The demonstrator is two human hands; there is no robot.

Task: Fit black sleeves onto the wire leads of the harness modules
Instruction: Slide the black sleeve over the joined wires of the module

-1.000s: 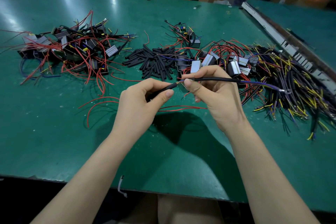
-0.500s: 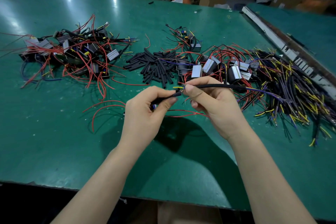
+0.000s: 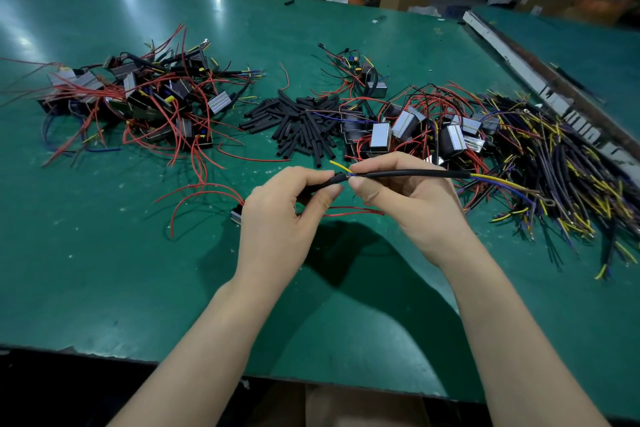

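Pinching a short black sleeve [image 3: 325, 183], the left hand [image 3: 284, 215] now meets the wire leads [image 3: 341, 168] pinched by the right hand [image 3: 408, 198], whose yellow tip has newly come free, so threading can begin.

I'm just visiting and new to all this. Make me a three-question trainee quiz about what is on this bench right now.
1. True or false: the right hand is resting empty on the green table.
2. The pile of loose black sleeves lies: A) between the two heaps of modules, B) at the near table edge, C) in a box.
3. Fill in: the left hand pinches a short black ____.

Key: 1. False, it pinches the black-sleeved lead. 2. A. 3. sleeve.
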